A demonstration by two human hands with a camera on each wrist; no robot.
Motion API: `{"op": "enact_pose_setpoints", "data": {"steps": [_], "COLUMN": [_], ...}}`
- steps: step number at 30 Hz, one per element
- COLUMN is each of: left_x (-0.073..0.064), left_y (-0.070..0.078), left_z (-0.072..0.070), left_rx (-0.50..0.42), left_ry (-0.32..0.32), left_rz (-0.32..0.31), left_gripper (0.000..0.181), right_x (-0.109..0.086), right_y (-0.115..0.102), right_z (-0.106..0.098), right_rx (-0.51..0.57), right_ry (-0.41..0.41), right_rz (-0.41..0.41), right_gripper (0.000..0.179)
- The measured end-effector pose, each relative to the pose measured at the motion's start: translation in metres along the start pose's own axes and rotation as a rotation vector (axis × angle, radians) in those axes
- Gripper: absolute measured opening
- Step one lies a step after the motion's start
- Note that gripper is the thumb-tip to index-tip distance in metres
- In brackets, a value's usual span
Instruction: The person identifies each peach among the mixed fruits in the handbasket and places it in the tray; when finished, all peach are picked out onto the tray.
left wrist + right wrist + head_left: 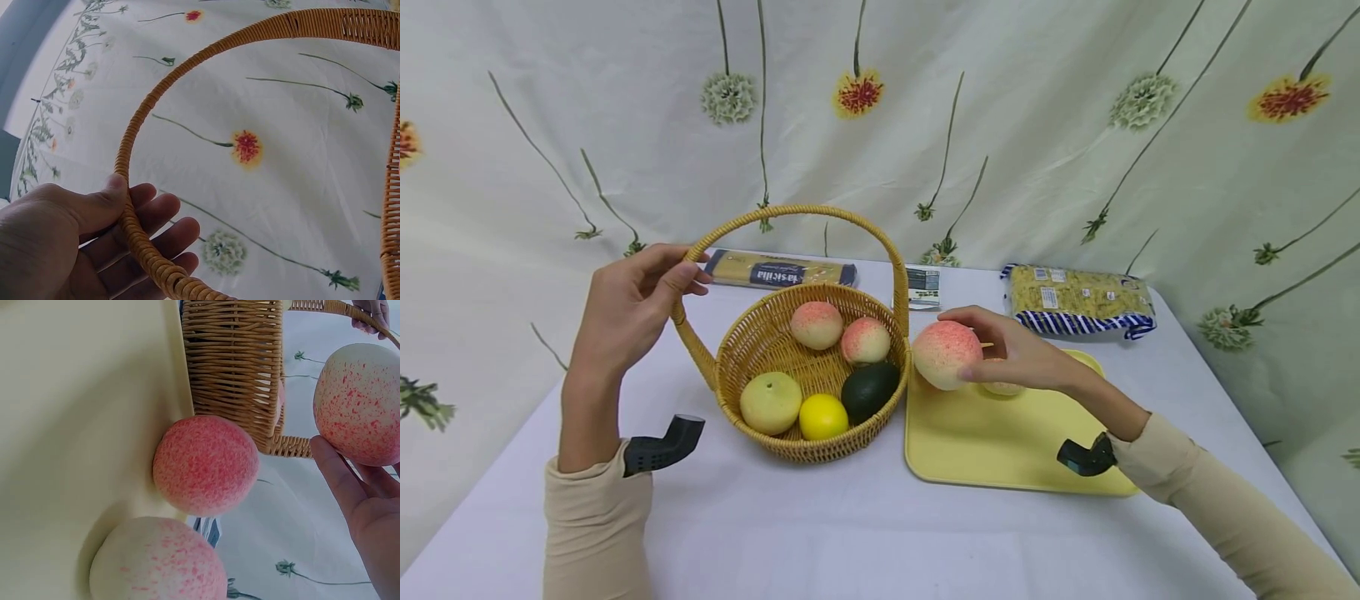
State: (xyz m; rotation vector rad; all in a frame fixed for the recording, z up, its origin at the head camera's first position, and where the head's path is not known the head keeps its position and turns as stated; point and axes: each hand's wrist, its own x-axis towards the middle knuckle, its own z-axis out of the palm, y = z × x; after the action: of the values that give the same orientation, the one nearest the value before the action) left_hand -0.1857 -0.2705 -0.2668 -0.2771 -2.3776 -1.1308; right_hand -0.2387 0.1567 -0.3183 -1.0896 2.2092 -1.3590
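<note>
Head view: one wicker basket (820,451), standing on a white-covered table (820,542), its arched handle (808,210) pinched at the left side between thumb and fingers of the left hand (621,308). One large peach (943,357), pink over cream, is gripped by the curled fingers and thumb of the right hand (1021,354) and is held near the basket's right rim, over the tray's near-basket end. Contained in the basket: two smaller peaches (816,325), one pale green round fruit (771,402), one yellow fruit (823,417), one dark green fruit (870,392). One yellow tray (1015,446) is placed just beside the basket; two further peaches (206,465) are seen resting on it in the right wrist view. Ranged along the back: one long pasta packet (778,270), partly covered by the handle; one small packet (923,287); one bag with blue-and-white striped ends (1081,300).
</note>
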Motion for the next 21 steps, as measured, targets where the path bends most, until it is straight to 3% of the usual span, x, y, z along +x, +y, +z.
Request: {"op": "enact_pose_setpoints", "data": {"steps": [21], "left_x": [0.000], "left_y": [-0.001], "left_z": [0.000], "left_rx": [-0.022], "left_ry": [0.001], "left_rz": [0.011], "left_gripper": [0.025], "right_x": [-0.038], "right_y": [0.016], "right_z": [-0.018], "right_rx": [0.018], "right_ry": [0.082], "right_rz": [0.070], "right_gripper": [0.062]}}
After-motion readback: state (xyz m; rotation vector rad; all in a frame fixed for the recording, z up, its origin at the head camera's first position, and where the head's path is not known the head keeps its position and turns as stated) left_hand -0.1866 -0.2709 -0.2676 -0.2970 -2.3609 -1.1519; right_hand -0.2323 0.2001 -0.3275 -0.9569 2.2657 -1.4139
